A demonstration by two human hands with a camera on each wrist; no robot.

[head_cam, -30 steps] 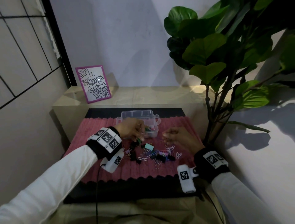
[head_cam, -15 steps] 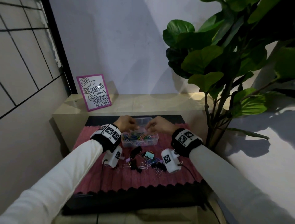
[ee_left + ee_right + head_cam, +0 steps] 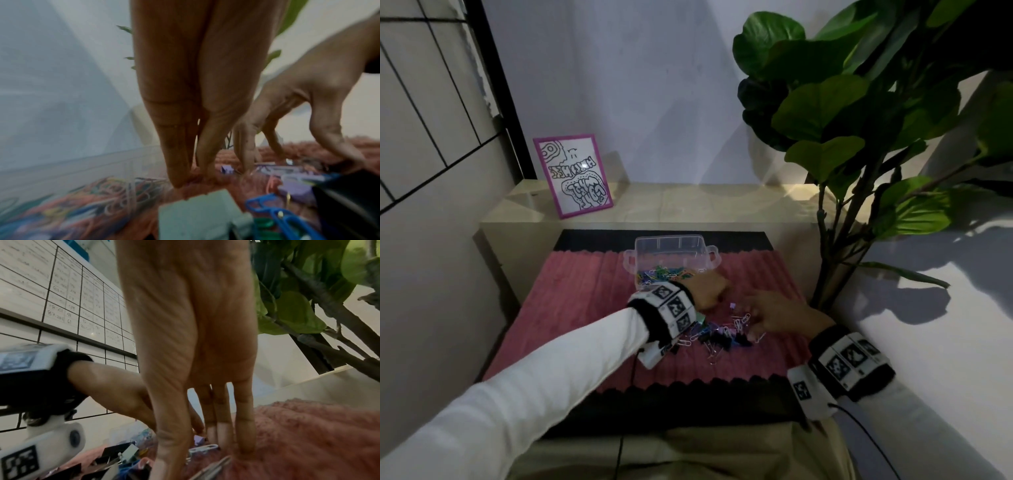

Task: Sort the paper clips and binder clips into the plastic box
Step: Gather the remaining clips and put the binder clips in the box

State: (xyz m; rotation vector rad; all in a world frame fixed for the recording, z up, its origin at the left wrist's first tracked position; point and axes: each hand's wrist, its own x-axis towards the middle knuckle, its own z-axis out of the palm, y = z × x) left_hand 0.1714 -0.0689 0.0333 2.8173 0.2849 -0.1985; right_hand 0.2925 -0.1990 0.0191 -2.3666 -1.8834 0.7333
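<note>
The clear plastic box (image 3: 671,240) stands at the back of the pink mat, coloured paper clips (image 3: 661,274) filling its near compartment. In front lies a loose pile of paper clips and binder clips (image 3: 719,337). My left hand (image 3: 717,298) is just before the box; in the left wrist view its thumb and forefinger tips (image 3: 191,177) touch the mat close together, with nothing seen between them. My right hand (image 3: 751,317) reaches down with straight fingers (image 3: 226,443) onto the pile's right side, by a white paper clip (image 3: 203,448) and a small purple binder clip (image 3: 731,306).
A mint binder clip (image 3: 195,216) and blue paper clips (image 3: 277,212) lie right under my left wrist. A large leafy plant (image 3: 842,137) rises at the right of the mat (image 3: 592,308). A pink-framed drawing (image 3: 573,174) leans on the beige shelf behind.
Half a second ago both hands were over the box. They have since come back toward me and down onto the loose pile.
</note>
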